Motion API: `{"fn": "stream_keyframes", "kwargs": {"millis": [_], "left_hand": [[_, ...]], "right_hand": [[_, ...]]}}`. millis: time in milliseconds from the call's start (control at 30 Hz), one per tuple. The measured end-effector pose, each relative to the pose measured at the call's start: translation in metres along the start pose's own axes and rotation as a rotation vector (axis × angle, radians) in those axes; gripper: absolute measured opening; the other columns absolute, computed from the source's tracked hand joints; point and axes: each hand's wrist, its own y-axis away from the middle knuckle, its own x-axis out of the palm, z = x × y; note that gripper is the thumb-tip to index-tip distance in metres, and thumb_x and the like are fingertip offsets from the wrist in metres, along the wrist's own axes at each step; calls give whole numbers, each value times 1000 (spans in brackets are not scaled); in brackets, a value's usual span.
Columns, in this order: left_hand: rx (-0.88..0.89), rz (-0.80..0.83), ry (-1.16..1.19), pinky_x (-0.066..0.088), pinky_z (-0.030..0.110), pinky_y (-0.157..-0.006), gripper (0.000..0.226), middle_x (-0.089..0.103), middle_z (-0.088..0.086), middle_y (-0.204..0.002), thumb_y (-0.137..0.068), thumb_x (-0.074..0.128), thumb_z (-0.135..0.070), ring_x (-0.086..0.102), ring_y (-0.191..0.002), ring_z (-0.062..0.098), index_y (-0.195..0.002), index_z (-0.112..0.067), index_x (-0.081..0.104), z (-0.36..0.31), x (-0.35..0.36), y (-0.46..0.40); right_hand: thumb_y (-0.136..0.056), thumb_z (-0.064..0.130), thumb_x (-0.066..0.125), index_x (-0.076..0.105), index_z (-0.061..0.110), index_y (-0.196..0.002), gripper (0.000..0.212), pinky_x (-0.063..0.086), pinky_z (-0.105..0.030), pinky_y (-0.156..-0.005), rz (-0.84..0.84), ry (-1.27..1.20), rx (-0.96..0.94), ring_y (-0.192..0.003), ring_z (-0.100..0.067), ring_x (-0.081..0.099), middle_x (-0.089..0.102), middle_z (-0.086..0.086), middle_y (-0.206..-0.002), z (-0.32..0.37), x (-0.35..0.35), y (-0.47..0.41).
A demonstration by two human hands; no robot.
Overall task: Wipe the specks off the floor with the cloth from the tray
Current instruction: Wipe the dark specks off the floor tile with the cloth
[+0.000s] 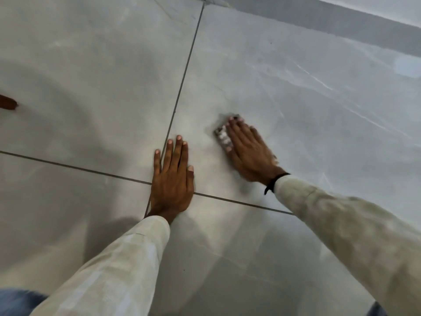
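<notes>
Grey glossy floor tiles [296, 106] fill the view, crossed by dark grout lines [182, 87]. The cloth [223, 136], a small grey-and-white wad, is already off its tray and down on the tile, so the fetching step looks done and the wiping appears under way; the tray itself is not in sight. The right hand [249, 153] lies over the cloth and is blurred, which suggests a stroke in progress. No specks can be made out around the cloth, though the blur and sheen would hide small ones, so how much wiping is left cannot be told. A tiny dark dot [271, 42] sits on the tile well beyond the hand; it may be a speck not yet reached.

The right fingers [235, 127] are stretched nearly flat and held together, pressing the cloth to the floor under the palm instead of curling round it. The left hand [172, 179] holds nothing: its fingers [176, 151] are straight and slightly spread, flat on the tile where the grout lines cross, seemingly as a prop.
</notes>
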Motion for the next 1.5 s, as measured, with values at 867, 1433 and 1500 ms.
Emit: {"fn": "stream_keyframes", "kwargs": {"millis": [867, 1433, 1500], "left_hand": [[3, -67, -12, 12, 57, -134, 71, 8, 8, -180, -105, 31, -31, 9, -167, 28, -169, -10, 9, 3, 12, -1], [3, -53, -4, 9, 57, -135, 68, 5, 8, -180, -107, 26, -32, 5, -168, 27, -169, -11, 7, 3, 12, -1], [4, -52, -25, 10, 57, -134, 68, 6, 9, -180, -107, 27, -31, 6, -168, 27, -169, -10, 8, 3, 11, 0]], "right_hand": [[-111, 31, 36, 29, 11, -165, 58, 22, -50, -133, -236, -53, 454, -165, -26, 19, 24, -11, -176, -14, 29, 61], [-111, 34, 35, 26, 11, -166, 60, 19, -50, -133, -168, -77, 281, -165, -27, 17, 21, -11, -177, 9, 12, 7], [-111, 33, 35, 29, 11, -165, 59, 21, -50, -133, -140, -63, 127, -164, -27, 20, 25, -11, -176, 35, 21, 11]]}}
